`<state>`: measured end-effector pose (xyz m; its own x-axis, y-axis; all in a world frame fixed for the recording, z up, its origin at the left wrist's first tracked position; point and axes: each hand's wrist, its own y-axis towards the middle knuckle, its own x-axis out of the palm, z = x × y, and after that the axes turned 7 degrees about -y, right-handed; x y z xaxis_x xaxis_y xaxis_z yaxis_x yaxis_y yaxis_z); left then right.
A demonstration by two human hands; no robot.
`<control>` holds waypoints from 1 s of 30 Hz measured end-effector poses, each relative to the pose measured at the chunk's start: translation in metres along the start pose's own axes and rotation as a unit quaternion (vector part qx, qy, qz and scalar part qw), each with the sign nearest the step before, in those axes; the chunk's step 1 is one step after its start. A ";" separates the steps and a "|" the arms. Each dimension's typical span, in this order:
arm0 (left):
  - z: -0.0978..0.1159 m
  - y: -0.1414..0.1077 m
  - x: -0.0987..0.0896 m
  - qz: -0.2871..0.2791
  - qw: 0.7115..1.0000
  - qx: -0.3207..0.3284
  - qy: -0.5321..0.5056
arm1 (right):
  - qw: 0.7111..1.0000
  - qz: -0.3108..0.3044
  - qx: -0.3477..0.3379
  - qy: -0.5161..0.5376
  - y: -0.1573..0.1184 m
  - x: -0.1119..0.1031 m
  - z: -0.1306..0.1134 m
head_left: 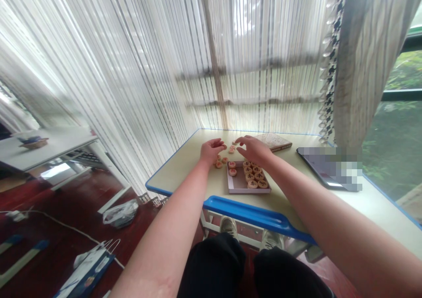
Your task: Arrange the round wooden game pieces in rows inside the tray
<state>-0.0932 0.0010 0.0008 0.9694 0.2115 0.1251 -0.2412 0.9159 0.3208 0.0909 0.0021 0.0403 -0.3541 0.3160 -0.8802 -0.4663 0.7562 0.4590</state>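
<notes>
In the head view, the small round discs are on the bench (181,170), some loose between and below the two hands, others inside a shallow box (249,191). The box has red-marked discs (232,172) at its left side and dark-marked discs (252,184) grouped along its right. Each disc looks light, hard and stiff, probably wood or a similar material, so it should not give under a pinch or break easily; its smooth rounded edge might slip or roll if caught off-centre. The surest hold is likely thumb and forefinger on opposite sides of the rim. The box seems thin-walled and light, best held by two facing sides. The left hand (211,150) reaches in from the left beyond the box, palm turned inward, its fingers bent toward a disc at their tips; whether they grip it or only touch it, I cannot tell. The right hand (250,146) arches above the far right part of the box, wrist raised, thumb and forefinger parted and released, with a loose disc (234,142) just beside the forefinger. Both forearms stretch forward and converge. A patterned flat case (277,140) lies just behind the right hand.
</notes>
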 end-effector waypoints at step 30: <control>0.013 -0.014 0.010 -0.059 0.991 -0.017 -0.121 | 0.992 0.052 -0.113 0.001 -0.005 -0.006 -0.019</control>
<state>-0.0804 -0.0140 0.0103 0.9502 0.0174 0.3112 -0.1204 0.9414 0.3150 0.0802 -0.0146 0.0459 -0.4114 0.3842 -0.8265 -0.5969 0.5718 0.5629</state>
